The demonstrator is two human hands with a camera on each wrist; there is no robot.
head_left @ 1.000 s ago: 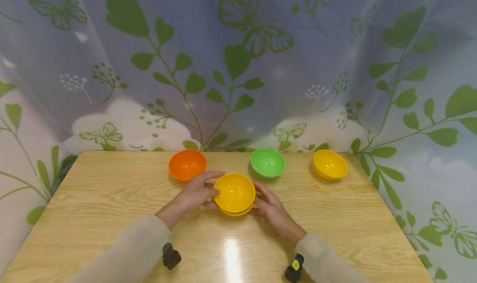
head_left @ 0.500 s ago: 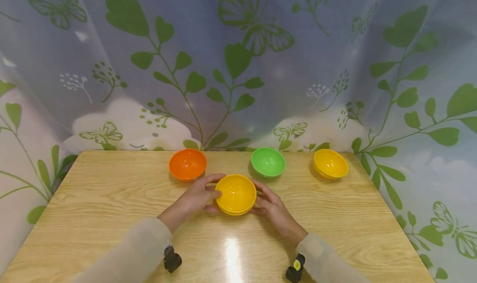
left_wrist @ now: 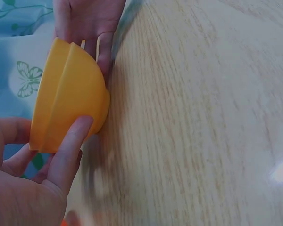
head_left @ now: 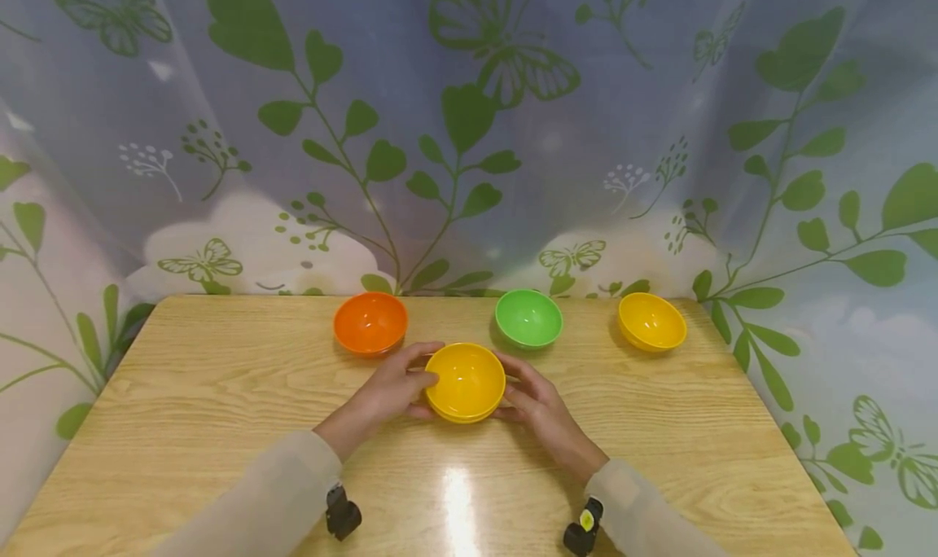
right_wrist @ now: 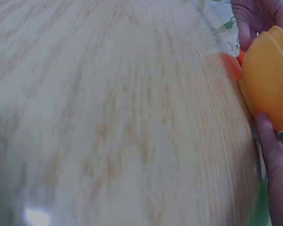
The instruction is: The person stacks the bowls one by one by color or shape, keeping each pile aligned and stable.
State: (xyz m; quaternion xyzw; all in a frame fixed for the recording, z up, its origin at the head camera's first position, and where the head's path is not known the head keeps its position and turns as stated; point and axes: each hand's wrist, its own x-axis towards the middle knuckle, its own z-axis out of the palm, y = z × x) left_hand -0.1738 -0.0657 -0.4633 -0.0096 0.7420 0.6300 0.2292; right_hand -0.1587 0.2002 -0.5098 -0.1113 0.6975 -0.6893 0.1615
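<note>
Two yellow bowls [head_left: 465, 382], one nested inside the other, sit at the middle of the table between my hands. My left hand [head_left: 392, 388] holds them from the left, its thumb over the upper rim. From the right, my right hand [head_left: 540, 404] grips the side, fingers around the far and near parts of the wall. In the left wrist view the stacked bowls [left_wrist: 73, 96] show two rims close together, with a finger of the left hand [left_wrist: 33, 188] along the lower wall. The right wrist view catches the bowls [right_wrist: 269, 77] at its edge.
Along the back of the wooden table [head_left: 220, 378] stand an orange bowl [head_left: 370, 323], a green bowl [head_left: 529, 319] and another yellow bowl [head_left: 652, 322]. The orange one is just beyond my left hand. A patterned curtain [head_left: 469, 174] hangs behind the table.
The upper yellow bowl has settled deeper into the lower one, narrowing the gap between their rims. Both hands keep hold, shifted very slightly right. The back bowls stay put.
</note>
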